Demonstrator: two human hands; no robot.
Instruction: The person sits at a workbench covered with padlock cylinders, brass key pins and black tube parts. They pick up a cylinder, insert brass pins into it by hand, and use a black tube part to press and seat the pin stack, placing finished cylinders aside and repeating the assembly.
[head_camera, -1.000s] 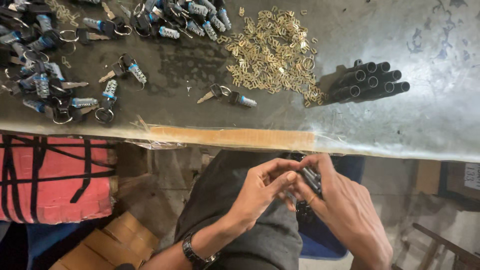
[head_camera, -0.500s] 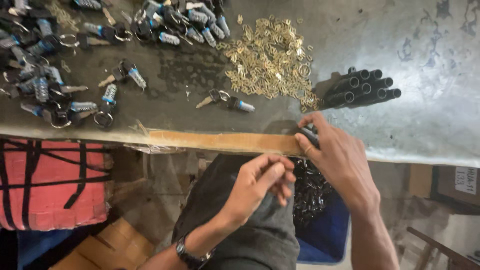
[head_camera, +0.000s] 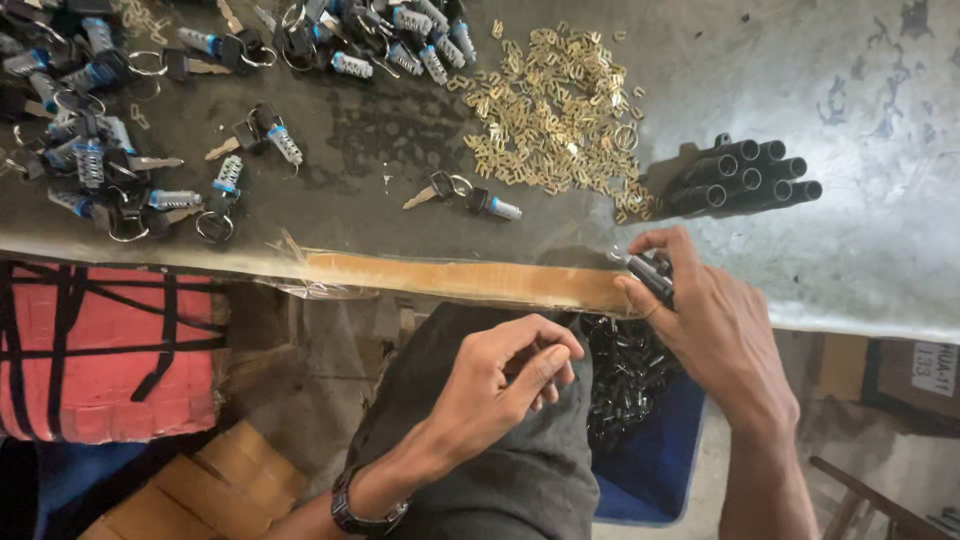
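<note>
1. Hidden or unclear: the right hand (head_camera: 715, 320) covers most of the small black cylinder (head_camera: 652, 276) it grips; only the upper end shows, at the near edge of the worktable (head_camera: 880, 220). Whether the left hand (head_camera: 505, 372) holds anything cannot be told — its curled fingers hide the palm.
2. The blue bin (head_camera: 655, 465) of small black parts sits below the table edge, partly hidden behind the right wrist and the person's dark-clothed lap; single parts in it cannot be made out.
3. Cut off: the lock cylinders with keys (head_camera: 110, 170) run out of view at the left and top edges.
4. Right hand: raised to the table edge, back of hand to the camera, thumb and fingertips closed round the black cylinder, just beside the strip of brown tape (head_camera: 460, 277).
5. Left hand: held over the lap, fingers loosely curled inward, thumb against the forefinger; a wristwatch (head_camera: 365, 508) sits on the wrist.
6. On the table: a heap of small brass pieces (head_camera: 555, 110), a cluster of black tubes (head_camera: 745, 178) near the right hand, and a lone lock cylinder with key (head_camera: 470, 195) — all apart from both hands.
</note>
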